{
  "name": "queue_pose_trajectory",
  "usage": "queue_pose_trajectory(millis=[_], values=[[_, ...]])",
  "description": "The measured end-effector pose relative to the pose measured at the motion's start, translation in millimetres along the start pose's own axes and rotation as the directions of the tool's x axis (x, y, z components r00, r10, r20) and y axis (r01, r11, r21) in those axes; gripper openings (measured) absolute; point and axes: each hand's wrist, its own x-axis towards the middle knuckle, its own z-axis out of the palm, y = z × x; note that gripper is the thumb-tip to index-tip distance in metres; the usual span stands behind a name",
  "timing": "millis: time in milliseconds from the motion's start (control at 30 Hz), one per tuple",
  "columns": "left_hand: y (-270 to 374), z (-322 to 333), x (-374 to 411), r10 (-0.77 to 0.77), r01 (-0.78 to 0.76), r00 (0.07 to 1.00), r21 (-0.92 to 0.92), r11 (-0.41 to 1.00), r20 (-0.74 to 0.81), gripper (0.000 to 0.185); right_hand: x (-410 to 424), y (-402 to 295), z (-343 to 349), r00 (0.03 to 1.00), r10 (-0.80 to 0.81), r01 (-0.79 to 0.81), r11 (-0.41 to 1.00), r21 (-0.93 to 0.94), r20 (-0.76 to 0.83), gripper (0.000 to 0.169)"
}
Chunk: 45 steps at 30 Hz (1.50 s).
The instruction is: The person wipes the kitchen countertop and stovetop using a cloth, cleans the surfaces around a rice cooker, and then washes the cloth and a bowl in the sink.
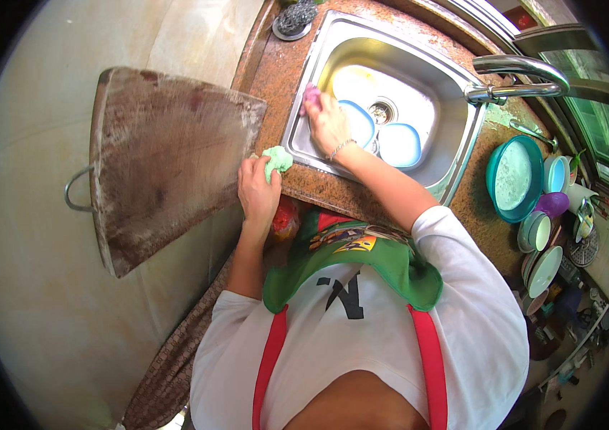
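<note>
At the counter's front left corner, my left hand [257,189] grips a crumpled light-green cloth [278,161]. That hand is close beside the lower right edge of a worn wooden cutting board [170,161]; whether it touches the board I cannot tell. My right hand [330,124] reaches over the stainless steel sink [444,134] and presses a pink-purple cloth [311,97] on its left rim. Two blue-rimmed white dishes [359,126] [400,145] lie in the basin near the drain [381,112]. A pale round dish [355,80] lies farther back.
A chrome faucet [525,88] arches in from the right. A teal basin of suds [514,177] stands on the granite counter [465,236], with a ladle [533,131], bowls [540,231] and plates [545,271] nearby. A steel-wool scrubber [296,17] sits at the back left.
</note>
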Motion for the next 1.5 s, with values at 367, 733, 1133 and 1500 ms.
queue_pose_trajectory(millis=[367,733,1133,1500], values=[[17.5,-2.7,12.3,0.085,-0.083,0.996,0.091,0.992,-0.02,0.03,138.9,67.7,-36.4,0.995,0.01,-0.037,0.961,-0.273,-0.098,0.021],[59.7,6.9,20.0,0.273,-0.252,0.959,-0.211,0.945,0.077,0.016,161.4,177.8,-39.4,0.888,-0.457,0.443,0.825,-0.351,0.047,0.053],[88.4,20.7,31.1,0.39,-0.345,0.914,-0.291,0.892,0.113,0.011,45.8,229.5,-99.0,0.978,-0.141,0.046,0.864,-0.501,-0.154,0.041],[113.6,59.9,37.3,0.405,-0.269,0.901,-0.53,0.804,0.158,0.012,-41.5,222.7,-149.7,0.903,0.259,-0.336,0.923,-0.187,-0.344,0.029]])
